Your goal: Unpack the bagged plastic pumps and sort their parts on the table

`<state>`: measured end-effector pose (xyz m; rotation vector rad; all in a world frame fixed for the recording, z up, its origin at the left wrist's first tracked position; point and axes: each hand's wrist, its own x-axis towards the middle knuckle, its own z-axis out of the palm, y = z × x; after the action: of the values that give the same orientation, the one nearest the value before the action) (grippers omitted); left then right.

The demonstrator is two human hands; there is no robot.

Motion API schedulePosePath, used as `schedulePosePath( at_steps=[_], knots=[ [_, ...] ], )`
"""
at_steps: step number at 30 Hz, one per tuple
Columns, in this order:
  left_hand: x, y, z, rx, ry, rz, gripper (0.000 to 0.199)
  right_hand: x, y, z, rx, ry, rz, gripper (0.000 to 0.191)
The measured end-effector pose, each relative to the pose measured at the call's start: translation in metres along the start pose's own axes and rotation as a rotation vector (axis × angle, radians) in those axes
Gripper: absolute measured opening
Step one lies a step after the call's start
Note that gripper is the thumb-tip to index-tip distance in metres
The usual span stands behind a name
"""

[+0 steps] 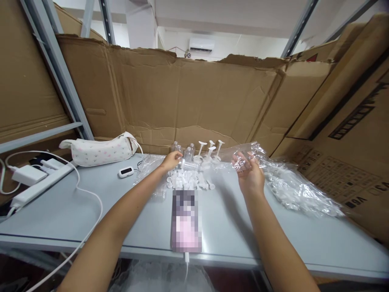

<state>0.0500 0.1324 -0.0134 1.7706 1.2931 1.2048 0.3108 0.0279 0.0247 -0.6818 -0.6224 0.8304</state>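
My left hand [172, 161] has its fingers pinched together beside the clear plastic bottles [189, 153]; what lies between the fingertips is too small to make out. One clear ribbed bottle [192, 165] lies on its side just right of those fingertips. In front of it is a heap of small white plastic pieces [185, 179]. Several white T-topped plastic parts [210, 151] stand upright behind, between my hands. My right hand [251, 174] has its fingers curled in a clear plastic bag [257, 151], which shows over the fingertips.
A phone with a blurred screen [186, 221] lies at the front, cable attached. Clear bags of white parts [299, 188] fill the right side. A patterned pouch [101, 151], small white device [125, 172] and power strip [42, 187] sit left. Cardboard [194, 93] walls the back.
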Motion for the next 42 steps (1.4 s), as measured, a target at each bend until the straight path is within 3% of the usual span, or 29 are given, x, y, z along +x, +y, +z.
schedulePosePath(
  at_steps=[6,12,15,18,20,22,28,31,33,36,38,42],
  knots=[
    [-0.005,0.003,-0.001,0.056,0.035,0.043,0.017,-0.001,0.002,0.002,-0.003,-0.009,0.046,0.016],
    [-0.030,0.036,0.001,-0.048,0.009,0.105,0.012,-0.004,0.002,0.005,0.034,-0.058,0.169,0.022],
    [-0.046,0.054,-0.002,-0.149,-0.128,0.070,0.030,-0.007,-0.001,0.008,0.030,-0.135,0.306,0.024],
    [-0.064,0.068,-0.011,-0.379,-0.420,-0.111,0.047,-0.013,-0.003,0.011,-0.020,-0.260,0.441,0.028],
    [-0.077,0.073,-0.019,-0.427,-0.577,-0.136,0.060,-0.018,-0.003,0.012,-0.055,-0.368,0.526,0.032],
    [-0.090,0.076,-0.026,-0.419,-0.642,-0.136,0.071,-0.024,0.001,0.014,-0.075,-0.481,0.600,0.035],
    [-0.118,0.075,-0.035,-0.450,-0.585,-0.064,0.068,-0.052,0.025,0.021,-0.115,-0.751,0.750,0.043],
    [-0.124,0.068,-0.038,-0.428,-0.501,-0.052,0.066,-0.065,0.036,0.024,-0.185,-0.835,0.800,0.062],
    [-0.126,0.064,-0.037,-0.423,-0.457,-0.066,0.065,-0.071,0.040,0.025,-0.231,-0.825,0.748,0.082],
    [-0.131,0.059,-0.033,-0.439,-0.366,-0.076,0.070,-0.075,0.044,0.025,-0.300,-0.740,0.522,0.103],
    [-0.135,0.058,-0.030,-0.466,-0.309,-0.078,0.076,-0.075,0.044,0.024,-0.344,-0.732,0.398,0.100],
    [-0.139,0.057,-0.026,-0.508,-0.323,-0.075,0.079,-0.077,0.042,0.024,-0.378,-0.841,0.361,0.060]
  ],
)
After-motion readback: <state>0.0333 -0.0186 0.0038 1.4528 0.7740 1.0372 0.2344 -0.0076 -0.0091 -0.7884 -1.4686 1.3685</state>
